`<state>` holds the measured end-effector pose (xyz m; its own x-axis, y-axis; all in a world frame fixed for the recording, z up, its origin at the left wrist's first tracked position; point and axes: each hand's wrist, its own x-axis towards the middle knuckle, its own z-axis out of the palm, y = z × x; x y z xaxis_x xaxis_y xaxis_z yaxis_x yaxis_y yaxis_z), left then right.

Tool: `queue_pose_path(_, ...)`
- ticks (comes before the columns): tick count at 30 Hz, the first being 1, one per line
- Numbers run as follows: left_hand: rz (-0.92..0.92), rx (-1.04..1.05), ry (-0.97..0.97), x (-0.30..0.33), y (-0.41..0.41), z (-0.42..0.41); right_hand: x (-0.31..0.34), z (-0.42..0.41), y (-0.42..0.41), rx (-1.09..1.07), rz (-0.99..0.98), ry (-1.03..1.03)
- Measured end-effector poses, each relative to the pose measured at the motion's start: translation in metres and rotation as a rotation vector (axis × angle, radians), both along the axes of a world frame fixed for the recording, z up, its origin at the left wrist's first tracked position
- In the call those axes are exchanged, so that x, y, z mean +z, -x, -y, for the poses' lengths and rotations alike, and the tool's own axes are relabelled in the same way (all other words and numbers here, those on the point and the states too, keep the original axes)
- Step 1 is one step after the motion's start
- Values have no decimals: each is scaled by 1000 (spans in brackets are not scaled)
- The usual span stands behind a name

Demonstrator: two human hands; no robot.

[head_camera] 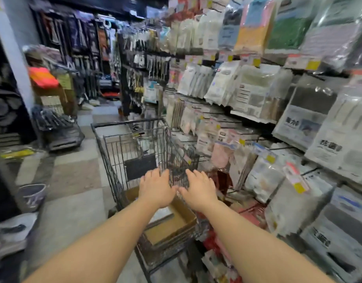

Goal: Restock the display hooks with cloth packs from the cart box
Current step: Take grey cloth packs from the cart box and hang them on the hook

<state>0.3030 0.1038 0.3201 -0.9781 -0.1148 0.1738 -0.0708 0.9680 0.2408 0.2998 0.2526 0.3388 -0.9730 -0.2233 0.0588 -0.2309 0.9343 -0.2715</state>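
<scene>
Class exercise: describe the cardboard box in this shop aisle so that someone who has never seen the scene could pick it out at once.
Start at the black wire shopping cart standing in the aisle beside the wall of hanging packs. Look into its near end, just below both outstretched hands: the cardboard box sits there. It is the only open brown carton inside the cart.

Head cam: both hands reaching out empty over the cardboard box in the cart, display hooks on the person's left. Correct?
Not quite. The head view shows the display hooks with hanging packs on the person's right, not left. The rest holds: left hand and right hand reach out empty, fingers extended, over the cardboard box in the cart.
</scene>
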Motion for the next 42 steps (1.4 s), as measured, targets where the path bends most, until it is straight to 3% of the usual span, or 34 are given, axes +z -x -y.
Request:
queue_pose_path(10, 99, 165, -33, -65, 129, 75, -63, 72, 163, 115, 112, 15)
queue_pose_path(17, 309, 206, -105, -114, 207, 110, -107, 95, 272, 115, 237, -29)
queue_pose_path(32, 792, 223, -353, -265, 339, 192, -253, 161, 379, -87, 656, -161)
queue_pose_path(42, 934, 517, -534, -368, 362, 168, -372, 161, 413, -197, 914, -12)
